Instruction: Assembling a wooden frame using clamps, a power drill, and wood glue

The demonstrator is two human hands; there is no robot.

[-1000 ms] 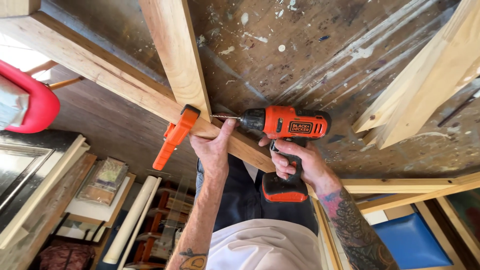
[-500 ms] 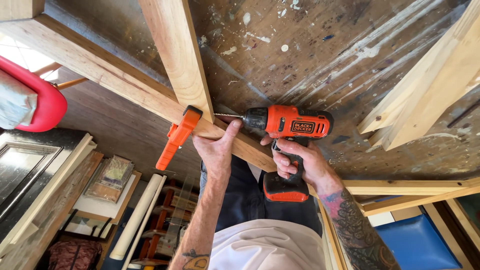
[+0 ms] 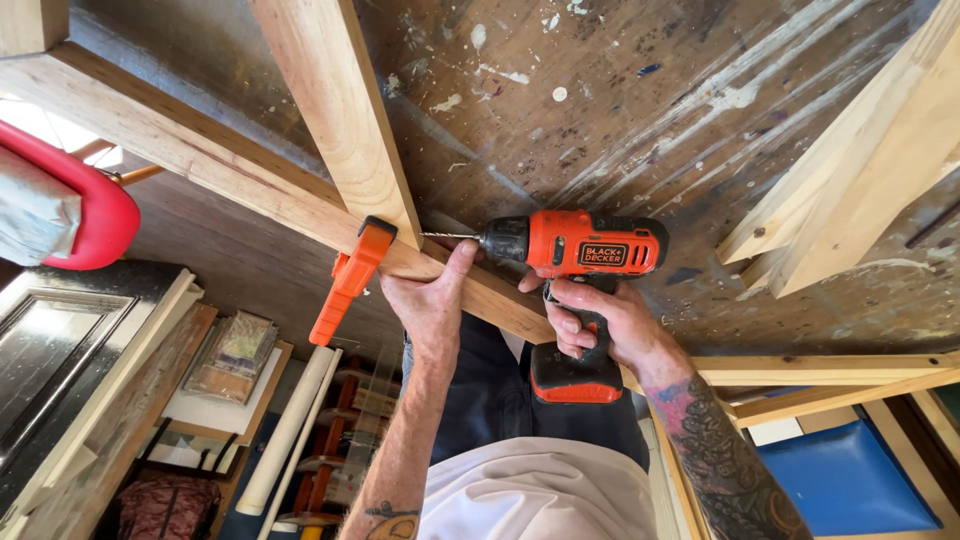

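Paint-spattered surface (image 3: 620,90) carries two joined timbers; the right hand (image 3: 600,325) grips the orange drill (image 3: 580,250) closed, bit pointing left into the upright board (image 3: 340,110), left hand (image 3: 432,305) clasping the rail (image 3: 200,170) beside it.

The light was bright and even, like daylight. A window (image 3: 40,125) at the left edge was overexposed. Shadows were soft. The picture was sharp, with wide-angle stretching at the edges.
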